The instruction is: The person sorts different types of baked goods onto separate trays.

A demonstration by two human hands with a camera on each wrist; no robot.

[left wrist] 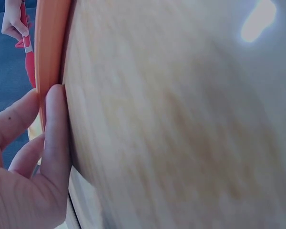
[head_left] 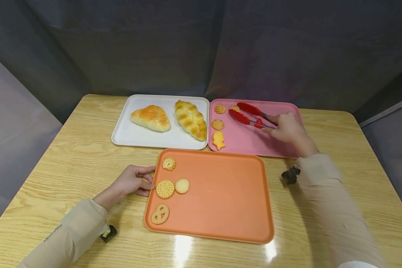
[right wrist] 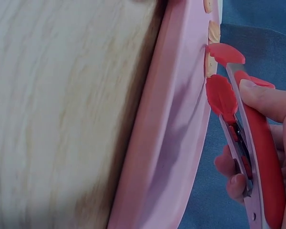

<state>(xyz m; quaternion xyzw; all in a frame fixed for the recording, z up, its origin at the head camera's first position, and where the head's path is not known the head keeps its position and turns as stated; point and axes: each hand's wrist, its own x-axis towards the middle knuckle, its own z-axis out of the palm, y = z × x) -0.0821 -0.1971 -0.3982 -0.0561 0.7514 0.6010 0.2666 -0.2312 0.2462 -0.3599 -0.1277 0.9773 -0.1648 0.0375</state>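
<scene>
My right hand grips red-tipped tongs above the pink tray. The tongs' two red heads are spread apart, near a round cookie that they partly cover. A swirl cookie, another round cookie and a fish-shaped cookie lie along that tray's left side. My left hand holds the left rim of the orange tray between thumb and fingers. On this tray, at its left, are a ring-shaped cookie, a dotted round cookie, a plain round cookie and a pretzel cookie.
A white tray at the back left carries a folded pastry and a braided bread. It stands side by side with the pink tray on the wooden table. Dark curtains hang behind the table.
</scene>
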